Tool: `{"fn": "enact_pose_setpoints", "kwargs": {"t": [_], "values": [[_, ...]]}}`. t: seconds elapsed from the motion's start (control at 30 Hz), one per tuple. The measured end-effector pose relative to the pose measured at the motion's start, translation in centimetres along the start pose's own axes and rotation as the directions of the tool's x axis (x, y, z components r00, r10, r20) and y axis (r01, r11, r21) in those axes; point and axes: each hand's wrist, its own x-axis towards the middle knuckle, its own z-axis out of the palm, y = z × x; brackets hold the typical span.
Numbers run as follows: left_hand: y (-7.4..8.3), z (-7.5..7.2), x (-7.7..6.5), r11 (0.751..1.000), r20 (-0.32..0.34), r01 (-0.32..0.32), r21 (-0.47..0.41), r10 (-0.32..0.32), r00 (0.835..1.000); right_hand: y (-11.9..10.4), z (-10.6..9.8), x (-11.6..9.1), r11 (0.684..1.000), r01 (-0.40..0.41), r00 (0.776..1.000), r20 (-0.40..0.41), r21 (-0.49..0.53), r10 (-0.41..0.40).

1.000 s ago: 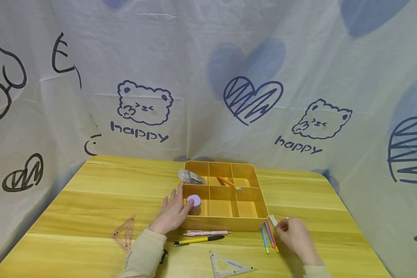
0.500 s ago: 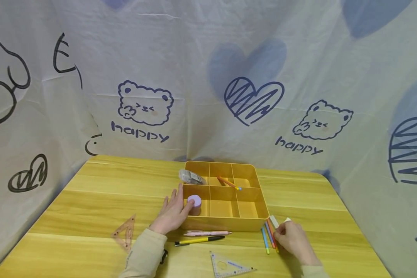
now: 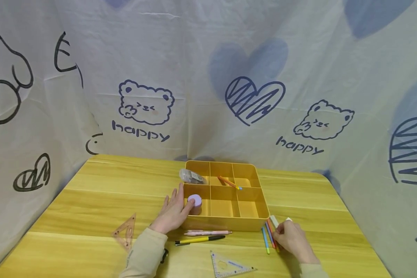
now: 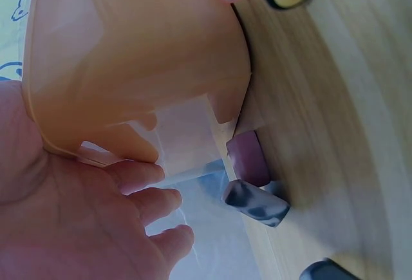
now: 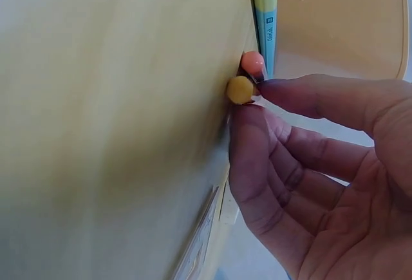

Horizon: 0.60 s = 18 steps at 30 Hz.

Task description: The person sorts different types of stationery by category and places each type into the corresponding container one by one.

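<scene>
My left hand (image 3: 172,212) rests on the left wall of a yellow six-compartment box (image 3: 226,224), fingers extended along the outside. Its thumb reaches over the rim to a lilac round-topped thing (image 3: 194,199) in the front left compartment. On the table by the box's front right corner, my right hand (image 3: 293,239) pinches a yellow-ended pen (image 5: 239,91) between thumb and forefinger. Beside that lie a pink-ended pen (image 5: 253,63) and a blue pen with a green end (image 5: 264,22). A white block (image 3: 273,221) sits just behind these pens.
A clear-wrapped object (image 3: 192,176) and an orange pen (image 3: 228,182) are in the back compartments. Before the box lie a pink pen (image 3: 207,233), a yellow-black pen (image 3: 200,240) and a clear set square (image 3: 230,265). An orange set square (image 3: 126,233) lies left. A maroon block (image 4: 250,158) stands near the box.
My right hand has come slightly lower and closer over the pens, uncovering a small white piece behind its fingers. The left hand stays in place on the box.
</scene>
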Motion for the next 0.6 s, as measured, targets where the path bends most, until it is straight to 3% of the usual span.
{"fn": "enact_pose_setpoints", "kwargs": {"t": [0.6], "values": [[0.15,-0.2,-0.02,1.0,0.003,0.009,-0.002,-0.009,1.0,0.26,0.28,0.01,1.0,0.002,1.0,-0.016,0.005,-0.002]]}}
